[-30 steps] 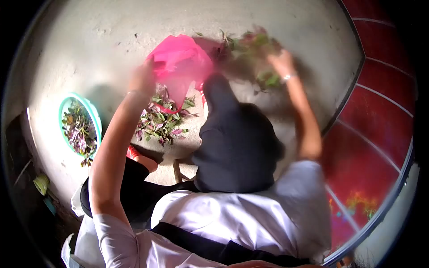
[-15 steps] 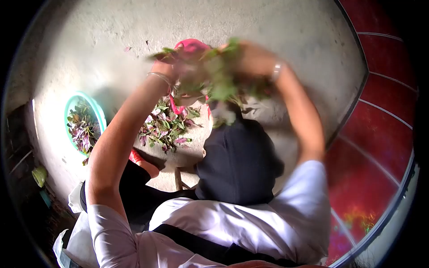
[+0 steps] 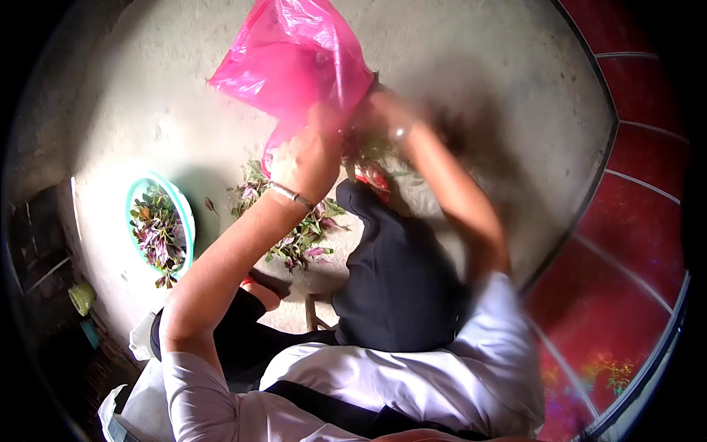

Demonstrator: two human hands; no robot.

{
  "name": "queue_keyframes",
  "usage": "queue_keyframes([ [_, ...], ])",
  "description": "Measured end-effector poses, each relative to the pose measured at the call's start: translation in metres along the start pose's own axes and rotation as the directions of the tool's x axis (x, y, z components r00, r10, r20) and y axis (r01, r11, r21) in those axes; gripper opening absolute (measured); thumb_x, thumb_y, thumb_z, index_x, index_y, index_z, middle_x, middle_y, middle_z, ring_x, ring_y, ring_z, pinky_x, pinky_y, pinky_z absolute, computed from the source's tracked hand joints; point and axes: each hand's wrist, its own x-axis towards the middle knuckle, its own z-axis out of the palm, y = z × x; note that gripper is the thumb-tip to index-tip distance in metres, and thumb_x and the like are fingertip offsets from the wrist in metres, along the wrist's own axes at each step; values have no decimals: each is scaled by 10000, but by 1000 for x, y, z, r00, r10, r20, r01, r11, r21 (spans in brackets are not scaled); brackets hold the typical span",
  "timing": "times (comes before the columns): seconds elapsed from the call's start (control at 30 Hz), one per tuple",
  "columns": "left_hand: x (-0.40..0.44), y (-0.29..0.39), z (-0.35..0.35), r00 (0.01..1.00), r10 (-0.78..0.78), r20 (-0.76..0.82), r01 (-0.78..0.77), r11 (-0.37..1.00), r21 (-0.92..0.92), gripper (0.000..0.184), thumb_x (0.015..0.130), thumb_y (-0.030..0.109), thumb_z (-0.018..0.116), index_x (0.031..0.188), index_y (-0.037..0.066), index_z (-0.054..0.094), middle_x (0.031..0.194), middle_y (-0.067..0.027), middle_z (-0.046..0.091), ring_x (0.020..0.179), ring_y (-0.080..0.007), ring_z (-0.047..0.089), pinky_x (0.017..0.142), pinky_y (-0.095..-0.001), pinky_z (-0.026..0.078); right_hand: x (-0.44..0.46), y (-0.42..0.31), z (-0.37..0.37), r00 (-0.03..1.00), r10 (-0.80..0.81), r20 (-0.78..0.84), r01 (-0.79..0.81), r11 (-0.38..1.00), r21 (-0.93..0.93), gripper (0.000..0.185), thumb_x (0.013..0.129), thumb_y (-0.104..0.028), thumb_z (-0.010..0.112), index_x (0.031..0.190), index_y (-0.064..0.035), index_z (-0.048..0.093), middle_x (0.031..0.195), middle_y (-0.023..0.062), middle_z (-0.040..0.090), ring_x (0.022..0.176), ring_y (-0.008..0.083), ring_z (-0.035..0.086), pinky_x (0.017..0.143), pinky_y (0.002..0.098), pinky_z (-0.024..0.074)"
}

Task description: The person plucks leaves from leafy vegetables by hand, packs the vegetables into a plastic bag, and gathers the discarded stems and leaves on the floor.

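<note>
Both arms reach forward over the floor (image 3: 530, 110), and the hands meet at a pink bag (image 3: 287, 70). The left hand (image 3: 305, 155) grips the bag near its lower edge, back of the hand up, a bracelet (image 3: 293, 197) on the wrist. The right hand (image 3: 389, 110) comes in from the side, just beside the bag; it is blurred, and whether it is closed on anything I cannot tell. Some blurred greens (image 3: 362, 149) hang between the two wrists.

The bag spreads out beyond the left hand, which hides part of it. Loose leaves (image 3: 305, 239) lie on the floor, partly behind the left forearm. Left of that arm sits a basin (image 3: 190, 221) of leaves, a few hanging over its rim. The right knee (image 3: 401, 295) rises between the arms, near a stool (image 3: 311, 313). Red tiles (image 3: 637, 214) line the right side.
</note>
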Motion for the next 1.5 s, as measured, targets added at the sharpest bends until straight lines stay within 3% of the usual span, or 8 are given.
queue_keyframes([
  [0.4,-7,-12,-7,987,96,130,-96,995,-4,153,820,106,489,962,47,486,747,-199,584,689,-378,567,593,-450,433,-1,19,11,893,-419,165,239,751,616,310,889,-266,412,1091,-57,519,1042,86,577,917,178,574,827,341,475],
  [0.57,-4,-5,-6,941,299,162,-235,916,-325,162,838,112,492,972,21,491,736,-186,561,713,-324,562,637,-371,435,19,19,28,883,-438,-169,468,847,252,286,827,-327,484,974,-96,568,910,48,605,824,187,585,729,345,496],
  [0.77,-12,13,0,882,223,414,23,859,-512,122,877,53,442,976,21,506,810,-33,547,734,-112,499,665,-261,420,61,31,12,895,-333,-296,396,899,187,234,801,-242,519,956,-74,567,806,57,617,654,175,587,598,288,486],
  [0.87,-13,28,-6,929,216,300,-13,831,-556,131,869,15,433,979,11,504,831,-41,545,729,-107,486,681,-251,419,60,27,29,464,-634,-618,679,703,-212,340,749,-245,642,963,-12,519,786,57,593,649,150,557,585,268,453],
  [1.03,4,-2,-10,998,-1,68,36,852,-522,196,809,32,429,958,27,557,799,-131,581,660,-211,568,592,-314,446,45,38,40,265,-921,-286,542,388,-746,523,683,-229,659,1092,-3,424,1010,210,455,951,358,431,838,443,354],
  [1.17,2,-31,-11,987,91,-133,-140,894,-426,221,827,41,416,1006,17,544,772,-61,545,637,-117,508,572,-244,418,12,12,62,285,-949,-137,550,279,-787,763,660,-289,682,1238,-12,267,1129,268,314,1052,403,373,889,441,341],
  [1.3,4,-73,11,985,-143,92,170,831,-529,230,880,19,405,1064,8,543,703,5,533,582,-41,466,485,-153,364,66,18,47,960,-106,-259,-109,711,-695,862,655,-402,652,1294,-5,232,1072,244,444,1002,344,466,925,363,355],
  [1.5,-24,-119,45,871,-382,308,491,651,-579,277,787,17,457,1047,45,548,758,-36,571,609,-79,537,508,-226,453,49,27,24,912,-410,32,382,817,-432,338,696,-290,630,947,-65,605,897,65,612,798,168,567,705,295,451],
])
